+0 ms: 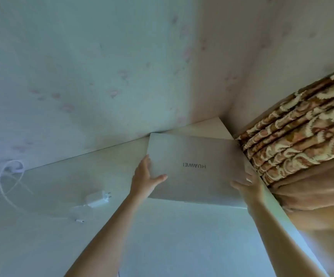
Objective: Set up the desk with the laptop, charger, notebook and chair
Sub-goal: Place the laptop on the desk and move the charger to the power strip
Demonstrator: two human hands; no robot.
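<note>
A closed silver laptop (196,156) with upside-down lettering on its lid lies at the far right corner of the white desk (162,236). My left hand (146,176) grips its left edge, thumb on the lid. My right hand (248,184) grips its right edge near the desk's side. A white charger (98,198) with its plug prongs facing right lies on the desk to the left, and its cable (8,184) loops toward the wall. No notebook or chair is in view.
Pale floral wallpaper (102,76) backs the desk and meets a second wall at the corner. A brown patterned curtain (302,132) hangs right beside the desk's right edge, close to the laptop.
</note>
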